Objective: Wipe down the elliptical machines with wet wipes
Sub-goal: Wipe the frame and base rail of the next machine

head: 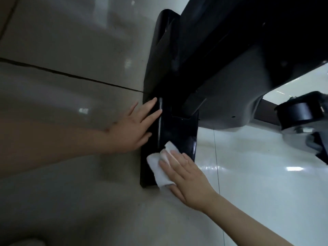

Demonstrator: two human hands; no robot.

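Note:
The elliptical machine's black base bar (174,128) runs down the middle of the view, with its dark grey housing (230,71) above and to the right. My right hand (188,176) lies flat with straight fingers on a folded white wet wipe (160,167), pressing it onto the near end of the bar. My left hand (134,128) rests against the bar's left edge, fingers straight and spread, holding nothing.
Glossy tiled floor (71,86) surrounds the machine, with a dark grout line running to the bar from the left. A black roller wheel (298,112) on a bracket sits at the right edge. Bright reflections lie on the floor at the right.

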